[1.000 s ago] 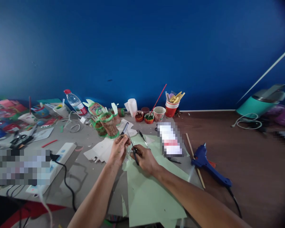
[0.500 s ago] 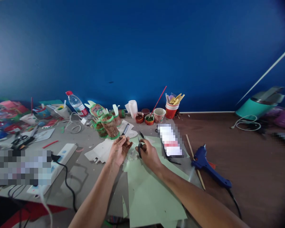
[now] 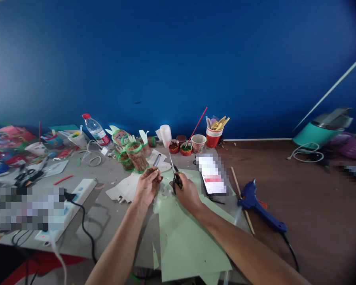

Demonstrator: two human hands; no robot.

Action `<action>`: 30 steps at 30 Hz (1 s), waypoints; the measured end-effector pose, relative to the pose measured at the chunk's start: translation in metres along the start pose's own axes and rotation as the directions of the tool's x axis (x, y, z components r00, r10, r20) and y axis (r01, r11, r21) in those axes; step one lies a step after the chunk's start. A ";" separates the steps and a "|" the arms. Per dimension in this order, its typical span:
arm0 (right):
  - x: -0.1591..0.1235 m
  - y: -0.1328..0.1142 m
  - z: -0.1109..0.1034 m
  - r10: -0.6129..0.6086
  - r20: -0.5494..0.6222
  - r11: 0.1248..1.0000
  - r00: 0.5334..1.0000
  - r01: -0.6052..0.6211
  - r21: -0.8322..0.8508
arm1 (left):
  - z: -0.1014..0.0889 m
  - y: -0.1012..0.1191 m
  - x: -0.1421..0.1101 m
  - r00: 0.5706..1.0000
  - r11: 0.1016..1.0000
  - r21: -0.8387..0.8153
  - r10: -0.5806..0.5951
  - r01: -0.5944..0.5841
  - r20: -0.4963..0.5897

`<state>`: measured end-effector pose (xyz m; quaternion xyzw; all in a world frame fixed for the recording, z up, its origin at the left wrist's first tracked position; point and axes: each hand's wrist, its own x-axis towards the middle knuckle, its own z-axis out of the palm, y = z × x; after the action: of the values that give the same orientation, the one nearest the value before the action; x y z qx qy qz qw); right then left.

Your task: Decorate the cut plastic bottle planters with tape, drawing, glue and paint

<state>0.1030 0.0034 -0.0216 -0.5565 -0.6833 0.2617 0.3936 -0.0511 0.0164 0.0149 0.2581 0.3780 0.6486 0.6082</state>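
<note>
My left hand (image 3: 146, 185) grips a grey marker (image 3: 156, 161) that points up and away from me. My right hand (image 3: 187, 193) holds black-handled scissors (image 3: 175, 175) with the blades raised toward the marker. Both hands hover over a pale green paper sheet (image 3: 186, 241) on the grey table (image 3: 106, 174). White paper cut-outs (image 3: 123, 188) lie just left of my left hand.
A blue glue gun (image 3: 259, 211) and a wooden stick (image 3: 241, 198) lie to the right. Brown and green craft cups (image 3: 135, 154), a water bottle (image 3: 95, 128), small paint cups (image 3: 185, 147), a red cup of tools (image 3: 214, 134) and a power strip (image 3: 68, 208) stand around.
My right hand has lifted the scissors from lying low over the paper to blades pointing up beside the marker. My left hand has stayed nearly still.
</note>
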 end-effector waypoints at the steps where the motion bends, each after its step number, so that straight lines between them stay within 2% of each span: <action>1: 0.000 0.000 -0.001 -0.009 -0.011 0.999 1.000 0.009 -0.038 | -0.001 0.000 0.001 1.000 1.000 0.001 0.024 -0.024 -0.003; 8: 0.002 -0.002 -0.006 -0.021 -0.047 0.975 0.999 0.010 -0.220 | -0.004 0.008 0.002 0.980 0.980 0.029 0.199 -0.199 -0.014; 13: 0.004 -0.005 -0.010 0.023 -0.035 0.954 0.999 -0.032 -0.298 | -0.002 0.031 0.000 0.959 0.954 0.105 0.283 -0.281 0.002; 15: 0.005 -0.006 -0.013 0.034 -0.025 0.948 0.999 -0.040 -0.315 | -0.007 0.042 0.001 0.946 0.928 0.191 0.324 -0.321 0.015; 17: 0.005 -0.008 -0.015 0.026 -0.004 0.942 1.000 -0.026 -0.336 | -0.015 0.049 0.001 0.919 0.857 0.355 0.394 -0.374 0.016; 18: 0.006 -0.009 -0.017 0.018 0.009 0.937 1.000 -0.013 -0.349 | -0.021 0.050 0.001 0.909 0.785 0.489 0.415 -0.381 0.041; 19: 0.006 -0.010 -0.018 0.006 0.024 0.931 1.000 0.003 -0.364 | -0.027 0.050 0.001 0.911 0.669 0.652 0.404 -0.357 0.083; 20: 0.006 -0.011 -0.019 -0.008 0.036 0.924 0.999 0.021 -0.381 | -0.032 0.049 0.000 0.918 0.511 0.798 0.376 -0.318 0.124; 21: 0.006 -0.011 -0.020 -0.021 0.046 0.916 0.999 0.038 -0.398 | -0.038 0.047 -0.001 0.925 0.445 0.845 0.354 -0.296 0.138; 23: 0.005 -0.012 -0.021 -0.041 0.056 0.901 0.998 0.061 -0.430 | -0.046 0.040 -0.004 0.929 0.362 0.888 0.335 -0.283 0.159; 24: 0.005 -0.012 -0.022 -0.048 0.059 0.895 0.997 0.070 -0.441 | -0.050 0.037 -0.005 0.919 0.271 0.916 0.344 -0.296 0.195; 25: 0.005 -0.012 -0.022 -0.056 0.064 0.890 0.996 0.078 -0.449 | -0.052 0.035 -0.006 0.897 0.104 0.941 0.350 -0.323 0.270; 27: 0.004 -0.012 -0.023 -0.073 0.081 0.883 0.994 0.102 -0.458 | -0.056 0.031 -0.006 0.870 -0.173 0.924 0.313 -0.342 0.381; 28: 0.004 -0.012 -0.024 -0.084 0.091 0.879 0.992 0.116 -0.462 | -0.058 0.030 -0.005 0.865 -0.274 0.899 0.284 -0.340 0.414; 30: 0.003 -0.012 -0.025 -0.110 0.103 0.871 0.989 0.145 -0.469 | -0.062 0.029 -0.003 0.870 -0.358 0.873 0.242 -0.331 0.429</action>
<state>0.1165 0.0016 0.0024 -0.5798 -0.7757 0.0796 0.2364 -0.1171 0.0037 0.0028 0.7370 0.6399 0.2173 -0.0119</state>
